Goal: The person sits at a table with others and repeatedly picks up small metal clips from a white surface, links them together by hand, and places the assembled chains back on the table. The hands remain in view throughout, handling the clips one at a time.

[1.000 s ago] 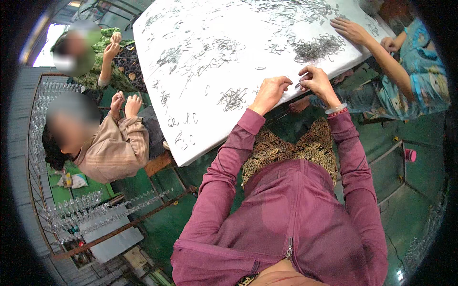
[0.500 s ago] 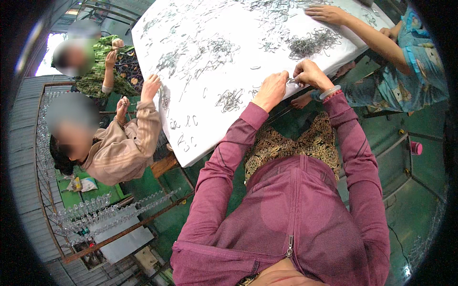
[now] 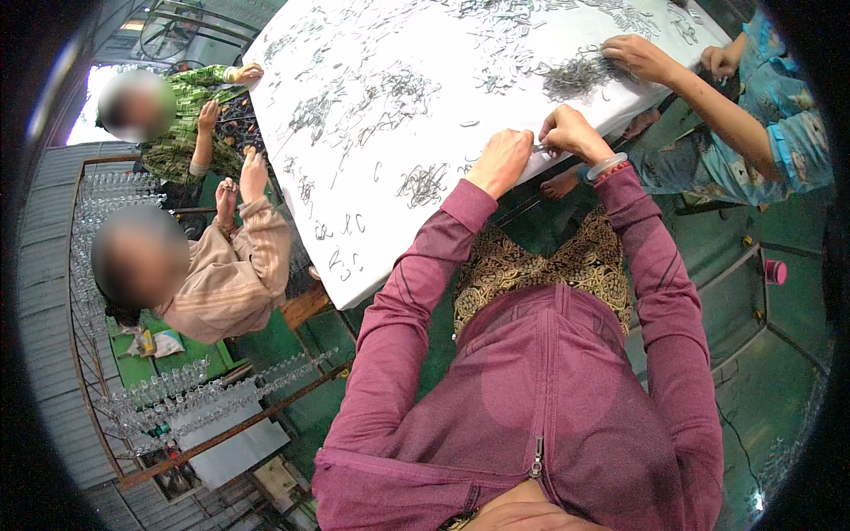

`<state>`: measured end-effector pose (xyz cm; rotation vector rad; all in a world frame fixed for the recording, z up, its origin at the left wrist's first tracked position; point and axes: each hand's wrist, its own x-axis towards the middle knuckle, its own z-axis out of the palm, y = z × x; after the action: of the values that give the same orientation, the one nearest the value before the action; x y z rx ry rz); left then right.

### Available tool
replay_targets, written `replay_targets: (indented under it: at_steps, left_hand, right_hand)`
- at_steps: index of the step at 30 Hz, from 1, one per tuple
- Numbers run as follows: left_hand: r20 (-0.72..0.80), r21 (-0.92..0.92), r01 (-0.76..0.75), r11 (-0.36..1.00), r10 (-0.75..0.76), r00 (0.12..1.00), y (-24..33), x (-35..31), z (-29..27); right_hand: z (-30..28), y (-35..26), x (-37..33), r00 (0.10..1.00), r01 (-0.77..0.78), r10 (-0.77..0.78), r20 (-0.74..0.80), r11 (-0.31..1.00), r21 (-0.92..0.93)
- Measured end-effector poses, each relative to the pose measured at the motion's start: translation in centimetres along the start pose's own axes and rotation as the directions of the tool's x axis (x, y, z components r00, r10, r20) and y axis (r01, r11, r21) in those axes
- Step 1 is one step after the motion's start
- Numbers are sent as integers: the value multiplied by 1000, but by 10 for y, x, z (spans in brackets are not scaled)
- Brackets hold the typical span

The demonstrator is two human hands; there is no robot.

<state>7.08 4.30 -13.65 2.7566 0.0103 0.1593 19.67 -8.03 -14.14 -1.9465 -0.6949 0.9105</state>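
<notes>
At the near edge of a white-covered table (image 3: 354, 265), my left hand (image 3: 505, 159) and my right hand (image 3: 569, 133) meet with their fingertips almost together. Both are closed in a pinch. A small pale piece shows between them, too small to name. Just left of my left hand lies a loose pile of thin dark hook-like pieces (image 3: 423, 184). Beyond my right hand is a denser dark pile (image 3: 575, 78) of similar pieces. Several single curved pieces (image 3: 352, 223) lie spread toward the table's left corner.
A co-worker's hand (image 3: 639, 58) reaches over the dark pile from the right. Two people sit along the left side, one in a beige top (image 3: 235, 265), one in green (image 3: 181, 155). A rack with strings of clear pieces (image 3: 159, 394) stands at lower left.
The co-worker's hand at right has moved down onto the dark pile. The beige-sleeved person's hand has left the table edge. My hands keep nearly the same place, still pinching.
</notes>
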Motion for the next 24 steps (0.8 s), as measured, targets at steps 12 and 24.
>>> replay_targets:
  at_steps: [12,24]
  left_hand:
    - [82,147,-119,982,108,991,4,12,-8]
    - [176,278,-210,938,165,970,31,22,-19]
  right_hand:
    - [-1,0,-1,999,35,-36,-14,998,-46]
    - [2,13,8,999,-29,28,-25,999,-36]
